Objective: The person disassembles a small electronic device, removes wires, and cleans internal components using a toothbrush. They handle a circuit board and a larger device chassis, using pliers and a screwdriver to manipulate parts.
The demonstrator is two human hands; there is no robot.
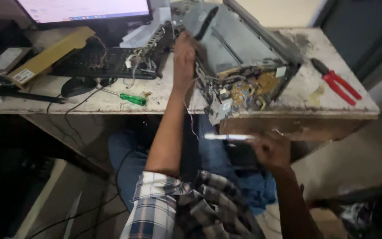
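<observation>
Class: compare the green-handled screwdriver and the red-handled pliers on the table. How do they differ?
The screwdriver has a green handle and lies on the left, near the keyboard; the pliers have two red handles and lie on the right, and look larger. Both rest untouched on the table.

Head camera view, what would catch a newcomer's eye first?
The opened grey metal machine with exposed circuit boards, tilted at the worn tabletop's front edge. The left hand steadies it; the right hand holds a thin white tool below. Red-handled pliers lie right.
</observation>
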